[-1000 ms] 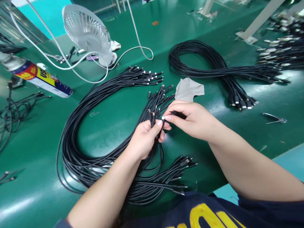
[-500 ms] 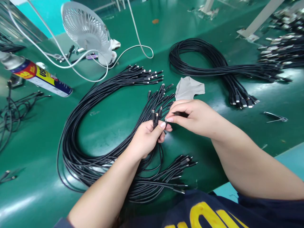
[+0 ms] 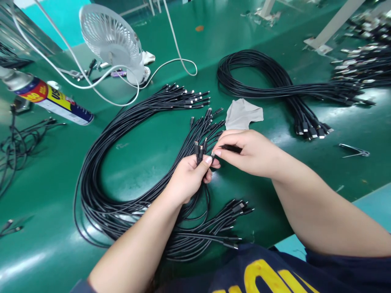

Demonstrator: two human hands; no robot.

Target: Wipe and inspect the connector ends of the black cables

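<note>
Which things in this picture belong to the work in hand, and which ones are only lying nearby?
Part of the work, it seems:
left hand, holding black cable ends
right hand, at one connector, holding a dark slim tool
large cable bundle

Apparently just nearby:
grey cloth
can
fan
metal tool
second cable coil

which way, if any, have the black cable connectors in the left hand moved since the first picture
Yes, slightly: the black cable connectors in the left hand sit a little further right, judged against the grey cloth.
</note>
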